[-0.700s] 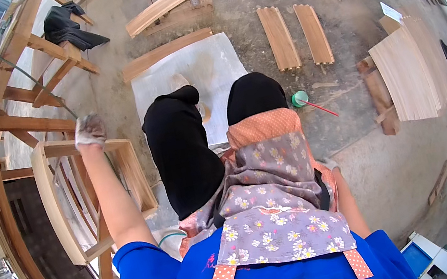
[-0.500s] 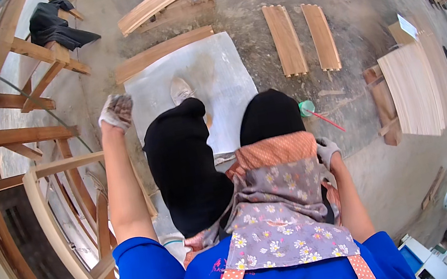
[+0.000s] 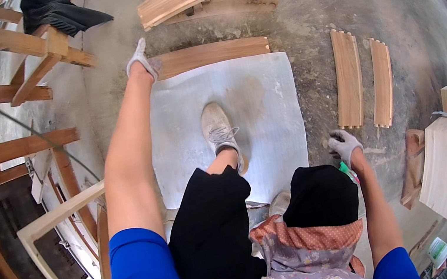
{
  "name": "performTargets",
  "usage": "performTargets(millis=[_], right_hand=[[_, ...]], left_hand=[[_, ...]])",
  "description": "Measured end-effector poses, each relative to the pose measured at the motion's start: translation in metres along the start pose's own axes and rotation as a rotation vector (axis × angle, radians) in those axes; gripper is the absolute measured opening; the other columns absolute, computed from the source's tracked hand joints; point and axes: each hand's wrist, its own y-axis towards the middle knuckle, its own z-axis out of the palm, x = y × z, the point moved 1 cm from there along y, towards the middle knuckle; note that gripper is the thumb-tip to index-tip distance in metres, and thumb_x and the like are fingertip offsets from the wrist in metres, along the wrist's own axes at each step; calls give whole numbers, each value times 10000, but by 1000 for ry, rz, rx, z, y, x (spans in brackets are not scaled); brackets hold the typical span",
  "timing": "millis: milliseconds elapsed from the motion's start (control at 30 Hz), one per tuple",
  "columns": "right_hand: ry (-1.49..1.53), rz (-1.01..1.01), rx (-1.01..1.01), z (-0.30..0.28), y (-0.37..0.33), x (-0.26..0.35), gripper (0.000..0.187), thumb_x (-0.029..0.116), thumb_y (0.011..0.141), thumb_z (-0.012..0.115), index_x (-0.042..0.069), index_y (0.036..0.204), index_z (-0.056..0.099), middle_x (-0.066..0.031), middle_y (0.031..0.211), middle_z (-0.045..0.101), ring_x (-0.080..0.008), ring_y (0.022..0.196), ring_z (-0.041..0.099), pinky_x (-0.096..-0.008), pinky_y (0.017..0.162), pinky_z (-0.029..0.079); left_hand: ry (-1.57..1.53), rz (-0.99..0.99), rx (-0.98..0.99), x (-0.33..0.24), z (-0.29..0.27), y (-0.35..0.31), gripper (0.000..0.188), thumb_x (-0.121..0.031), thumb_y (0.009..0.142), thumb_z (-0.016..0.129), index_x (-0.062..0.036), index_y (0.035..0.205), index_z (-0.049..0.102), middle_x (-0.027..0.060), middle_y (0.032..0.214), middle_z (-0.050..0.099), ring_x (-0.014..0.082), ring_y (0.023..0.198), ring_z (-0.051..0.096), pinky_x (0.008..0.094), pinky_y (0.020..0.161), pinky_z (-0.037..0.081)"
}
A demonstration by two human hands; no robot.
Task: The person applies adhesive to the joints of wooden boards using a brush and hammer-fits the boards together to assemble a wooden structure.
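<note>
A: Hands?
B: Left hand (image 3: pixel 142 61) was at the plank's (image 3: pixel 214 54) left end, thumb spread; could not tell whether it gripped. Right hand (image 3: pixel 346 145) held nothing visible, fingers loosely curled.
A: Good handling?
B: Judged: both ends needed support, kept level.
A: Lie?
B: Beyond the white sheet (image 3: pixel 183 146); long axis ran left-right.

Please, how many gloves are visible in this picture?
2: one on the left hand, by the left end of a board; one on the right hand, right of the sheet.
</note>
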Motion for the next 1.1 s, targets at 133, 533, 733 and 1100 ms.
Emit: performTargets(millis=[133,533,733,1100], right_hand=[[-60,-38,56,24,50,63,340,165,782,564,1,1071,490,-72,849,574,-103,656,536,-231,557,451],[181,26,313,79,101,175,418,222,768,578,10,1108,458,-70,909,550,-136,749,560,-247,645,472],[759,-4,461,90,133,205,716,474,766,544,1,1237,285,-182,1160,427,-270,1034,475,-370,857,430],[1216,12,155,101,157,176,301,87,750,616,63,1030,505,-84,1007,572,-229,931,556,-378,801,489]], left_hand=[[10,44,162,-14,10,68,751,-413,628,716,-95,1200,347,214,1211,342,340,983,418,409,756,403],[-286,138,118,-44,53,87,276,-164,691,696,-30,870,533,82,813,564,198,689,583,277,565,535],[-12,280,466,-13,24,-3,308,-155,733,642,21,953,518,94,860,573,193,716,590,273,595,538],[644,215,666,26,-5,-1,585,-177,680,649,29,1175,415,112,1070,534,236,992,517,335,861,428]])
